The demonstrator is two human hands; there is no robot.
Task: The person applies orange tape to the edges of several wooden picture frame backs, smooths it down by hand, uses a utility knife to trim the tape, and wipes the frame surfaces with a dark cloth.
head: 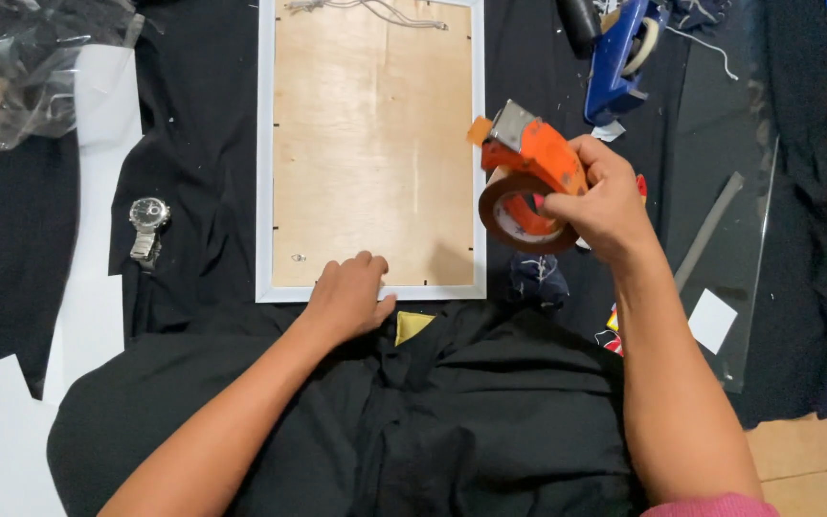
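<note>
From the head camera, the right hand (603, 203) sits at about three o'clock from the picture's middle, its grip closed around an orange tape dispenser (526, 182) that carries a roll of brown tape, held in the air just off the right edge of the picture frame (265, 144). The frame lies face down at twelve o'clock, white-edged with a bare plywood back, on black cloth (490, 421). The left hand (348, 297) rests at six o'clock of the frame, palm down on its lower edge, fingers curled loosely and gripping nothing. A wristwatch (147, 228) lies at nine o'clock, well apart from the frame. A blue dispenser (616, 59) lies at one o'clock. White paper sheets (98, 191) run along the left.
</note>
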